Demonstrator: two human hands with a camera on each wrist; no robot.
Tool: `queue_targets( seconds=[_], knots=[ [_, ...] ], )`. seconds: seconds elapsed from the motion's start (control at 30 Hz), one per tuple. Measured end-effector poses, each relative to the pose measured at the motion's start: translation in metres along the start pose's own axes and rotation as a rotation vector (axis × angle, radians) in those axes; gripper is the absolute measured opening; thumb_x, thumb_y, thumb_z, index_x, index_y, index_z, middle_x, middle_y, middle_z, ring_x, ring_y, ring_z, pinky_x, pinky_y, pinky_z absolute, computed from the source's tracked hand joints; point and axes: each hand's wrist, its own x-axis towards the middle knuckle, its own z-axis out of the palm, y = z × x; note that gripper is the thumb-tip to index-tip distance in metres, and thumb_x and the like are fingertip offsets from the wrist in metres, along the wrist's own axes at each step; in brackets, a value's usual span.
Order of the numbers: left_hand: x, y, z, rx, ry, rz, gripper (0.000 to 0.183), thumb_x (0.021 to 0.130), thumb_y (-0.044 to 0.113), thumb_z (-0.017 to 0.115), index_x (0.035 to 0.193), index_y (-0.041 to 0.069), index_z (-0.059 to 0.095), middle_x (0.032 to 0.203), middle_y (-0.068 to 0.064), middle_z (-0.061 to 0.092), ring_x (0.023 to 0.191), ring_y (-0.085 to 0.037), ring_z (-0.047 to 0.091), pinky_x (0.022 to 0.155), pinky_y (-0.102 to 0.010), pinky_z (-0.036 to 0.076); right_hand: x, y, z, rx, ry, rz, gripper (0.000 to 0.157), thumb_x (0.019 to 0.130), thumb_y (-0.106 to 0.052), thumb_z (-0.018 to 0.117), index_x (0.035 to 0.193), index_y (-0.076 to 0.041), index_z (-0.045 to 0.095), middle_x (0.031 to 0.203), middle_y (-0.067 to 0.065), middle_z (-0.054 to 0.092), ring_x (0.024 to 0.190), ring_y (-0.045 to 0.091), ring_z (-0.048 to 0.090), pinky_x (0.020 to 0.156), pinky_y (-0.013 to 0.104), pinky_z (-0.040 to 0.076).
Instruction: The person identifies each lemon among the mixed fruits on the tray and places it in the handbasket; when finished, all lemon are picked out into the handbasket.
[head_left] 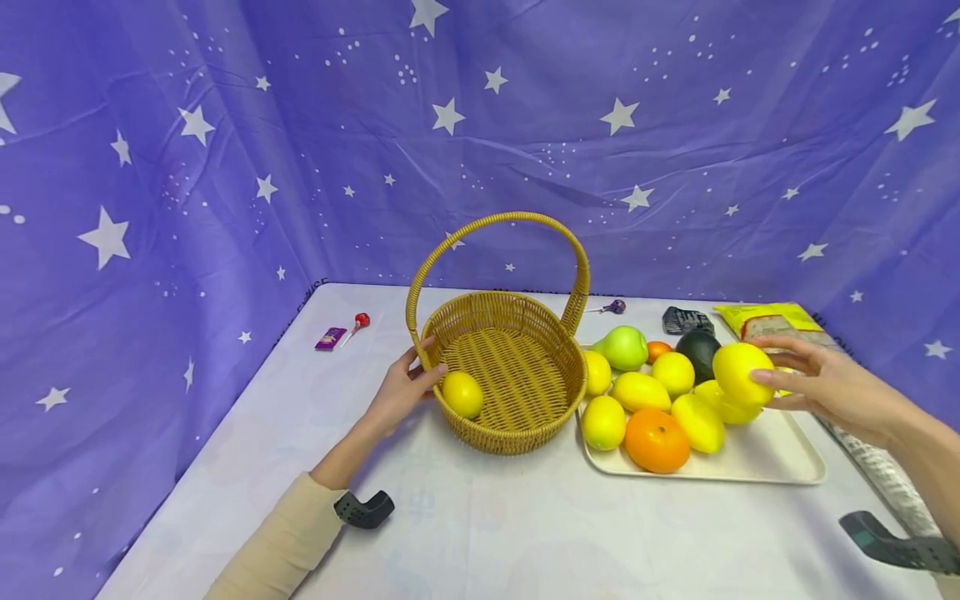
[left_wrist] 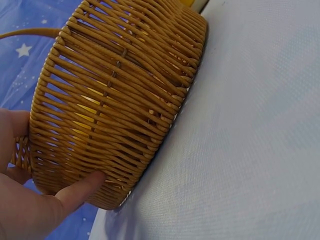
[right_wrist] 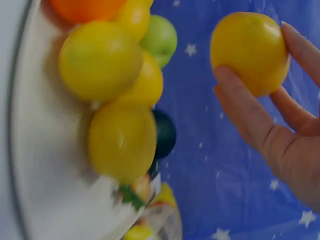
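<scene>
A round woven basket point(head_left: 525, 367) with a tall hoop handle stands mid-table, one lemon point(head_left: 462, 394) inside by its left wall. My left hand point(head_left: 401, 390) grips the left side of its rim; in the left wrist view, a digit of the left hand point(left_wrist: 30, 205) lies against the outer weave. On the right, my right hand point(head_left: 836, 387) pinches another lemon point(head_left: 742, 372) between thumb and fingers, raised above the tray point(head_left: 780, 467). The right wrist view shows this held lemon point(right_wrist: 250, 52) apart from the other fruit. More lemons point(head_left: 640, 392) crowd the tray.
Also on the tray are an orange point(head_left: 657, 440), a green pear point(head_left: 624, 347) and a dark green fruit point(head_left: 698, 354). Behind lie a yellow-topped bag point(head_left: 772, 317), a black packet point(head_left: 686, 321) and a purple lollipop point(head_left: 615, 307). A red lollipop point(head_left: 362, 320) and purple sweet point(head_left: 330, 338) lie left.
</scene>
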Motion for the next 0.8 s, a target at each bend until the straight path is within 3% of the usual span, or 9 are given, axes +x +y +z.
queue_targets(
  seconds=[0.13,0.3,0.43,0.57,0.8],
  knots=[
    [0.001,-0.002,0.000,-0.002,0.007,0.002,0.064,0.099,0.015,0.058,0.153,0.007,0.025,0.152,-0.024,0.028,0.126,-0.038,0.047,0.089,-0.039,0.054,0.017,-0.030,0.016,0.098,0.016,-0.093,0.044,0.100,-0.003,0.051,0.136,-0.025,0.039,0.124,-0.012,0.048,0.099,0.005,0.062,0.078,0.030,0.058],
    [0.000,-0.003,0.001,-0.010,0.023,0.011,0.063,0.098,0.013,0.058,0.152,0.005,0.027,0.149,-0.028,0.031,0.124,-0.038,0.049,0.087,-0.040,0.055,0.038,-0.062,0.049,0.238,-0.023,-0.126,0.042,0.099,-0.006,0.054,0.135,-0.025,0.041,0.129,0.002,0.043,0.101,0.009,0.062,0.082,0.027,0.057],
    [-0.001,-0.002,0.003,-0.016,0.032,0.016,0.062,0.098,0.011,0.058,0.152,0.004,0.028,0.149,-0.028,0.032,0.125,-0.038,0.049,0.087,-0.041,0.055,0.054,-0.078,0.080,0.238,-0.069,-0.128,0.049,0.098,-0.013,0.059,0.141,-0.015,0.037,0.142,0.014,0.033,0.109,0.010,0.057,0.088,0.033,0.055],
    [-0.001,-0.003,0.003,-0.018,0.032,0.015,0.062,0.098,0.012,0.058,0.152,0.005,0.028,0.150,-0.027,0.031,0.126,-0.038,0.048,0.087,-0.039,0.055,0.071,-0.087,0.110,0.243,-0.129,-0.121,0.059,0.095,-0.015,0.064,0.145,-0.006,0.035,0.144,0.021,0.035,0.110,0.017,0.058,0.091,0.041,0.054],
    [-0.001,-0.002,0.003,-0.014,0.024,0.017,0.063,0.098,0.013,0.058,0.152,0.006,0.027,0.150,-0.026,0.030,0.126,-0.038,0.048,0.087,-0.038,0.055,0.096,-0.094,0.160,0.231,-0.267,-0.093,0.061,0.091,-0.022,0.070,0.142,-0.007,0.041,0.139,0.020,0.044,0.110,0.029,0.057,0.091,0.044,0.053]
  ],
)
